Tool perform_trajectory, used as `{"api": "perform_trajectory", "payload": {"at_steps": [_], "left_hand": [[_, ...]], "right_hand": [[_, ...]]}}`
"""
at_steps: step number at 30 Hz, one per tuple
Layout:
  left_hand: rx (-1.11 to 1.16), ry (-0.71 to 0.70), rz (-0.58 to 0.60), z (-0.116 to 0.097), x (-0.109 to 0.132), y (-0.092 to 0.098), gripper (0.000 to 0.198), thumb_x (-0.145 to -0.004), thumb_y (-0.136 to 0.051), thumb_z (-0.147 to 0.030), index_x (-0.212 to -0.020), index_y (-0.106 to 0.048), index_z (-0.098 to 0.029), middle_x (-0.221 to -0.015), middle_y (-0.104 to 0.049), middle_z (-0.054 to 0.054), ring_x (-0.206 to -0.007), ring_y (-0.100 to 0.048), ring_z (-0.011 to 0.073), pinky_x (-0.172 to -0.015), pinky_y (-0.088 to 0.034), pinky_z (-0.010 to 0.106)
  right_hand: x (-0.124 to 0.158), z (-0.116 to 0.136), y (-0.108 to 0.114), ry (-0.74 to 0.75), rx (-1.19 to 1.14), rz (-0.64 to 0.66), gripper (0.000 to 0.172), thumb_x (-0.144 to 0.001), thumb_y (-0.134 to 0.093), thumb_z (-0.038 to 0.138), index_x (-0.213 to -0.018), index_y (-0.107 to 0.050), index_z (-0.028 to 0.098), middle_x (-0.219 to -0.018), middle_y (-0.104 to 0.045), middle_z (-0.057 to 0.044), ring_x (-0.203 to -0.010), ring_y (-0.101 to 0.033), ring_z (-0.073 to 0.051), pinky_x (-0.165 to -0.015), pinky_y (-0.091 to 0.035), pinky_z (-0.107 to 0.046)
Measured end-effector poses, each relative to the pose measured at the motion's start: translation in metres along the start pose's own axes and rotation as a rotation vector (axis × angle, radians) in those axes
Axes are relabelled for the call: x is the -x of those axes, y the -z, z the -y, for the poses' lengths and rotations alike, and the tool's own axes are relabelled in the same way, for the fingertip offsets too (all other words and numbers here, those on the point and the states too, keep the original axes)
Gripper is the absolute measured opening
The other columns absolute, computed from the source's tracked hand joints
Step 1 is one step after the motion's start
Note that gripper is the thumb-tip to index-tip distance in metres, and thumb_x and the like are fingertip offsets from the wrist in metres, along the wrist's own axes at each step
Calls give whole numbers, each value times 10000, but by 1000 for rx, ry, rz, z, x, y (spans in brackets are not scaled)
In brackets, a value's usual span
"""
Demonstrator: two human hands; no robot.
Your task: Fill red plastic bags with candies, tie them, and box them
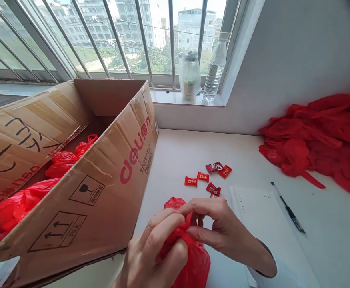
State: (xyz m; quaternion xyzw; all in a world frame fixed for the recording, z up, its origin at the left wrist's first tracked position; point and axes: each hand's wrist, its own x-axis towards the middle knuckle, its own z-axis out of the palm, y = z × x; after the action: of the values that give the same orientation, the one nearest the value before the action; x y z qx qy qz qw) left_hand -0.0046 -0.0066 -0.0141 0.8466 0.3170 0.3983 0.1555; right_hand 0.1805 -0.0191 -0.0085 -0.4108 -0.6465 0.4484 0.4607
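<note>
An open cardboard box (pixel 97 192) fills the left, its near corner just beside the hands. Bare white table (pixel 187 152) lies open between it and a heap of red bags (pixel 321 132) at the right edge. At the near edge, the left hand (pixel 153 256) and right hand (pixel 223 228) both pinch closed on the neck of a small red bag (pixel 193 260). Wrapped candies (pixel 211 176) lie just beyond.

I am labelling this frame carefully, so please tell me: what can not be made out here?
Head view: inside of the red bag, hidden by its opaque plastic, the left hand and the right hand.
Head view: cardboard box floor, hidden by its near wall.
Head view: print on the candies, too small.
</note>
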Motion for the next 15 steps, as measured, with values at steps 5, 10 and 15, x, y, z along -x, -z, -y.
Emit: {"api": "perform_trajectory", "payload": {"at_steps": [5, 10, 15], "left_hand": [[-109, -308, -80, 9, -6, 1, 251, -770, -479, 53, -733, -515, -192, -1044, -605, 26, -984, -635, 122, -754, -558, 175], [-157, -441, -87, 5, -13, -3, 235, -793, -454, 46, -705, -503, -166, -1145, -506, 32, -1155, -506, 129, -987, -476, 232], [-146, -291, 229, 4, -1, 4, 186, -854, -403, -40, -743, -446, -183, -1304, -356, 79, -1291, -340, 221, -1099, -376, 435]], "right_hand": [[1, -4, 3, -185, -506, 103, 244, -854, -641, 305, -1080, -595, 224, -1025, -587, -26, -868, -525, -110, -752, -440, -231], [1, -14, -10, -288, -727, 34, 118, -866, -638, 324, -876, -621, 208, -787, -544, 15, -697, -464, -68, -644, -394, -181], [2, -22, 5, -235, -444, -286, 92, -791, -716, 290, -791, -650, 226, -744, -568, 20, -655, -492, -74, -605, -420, -177]]}}
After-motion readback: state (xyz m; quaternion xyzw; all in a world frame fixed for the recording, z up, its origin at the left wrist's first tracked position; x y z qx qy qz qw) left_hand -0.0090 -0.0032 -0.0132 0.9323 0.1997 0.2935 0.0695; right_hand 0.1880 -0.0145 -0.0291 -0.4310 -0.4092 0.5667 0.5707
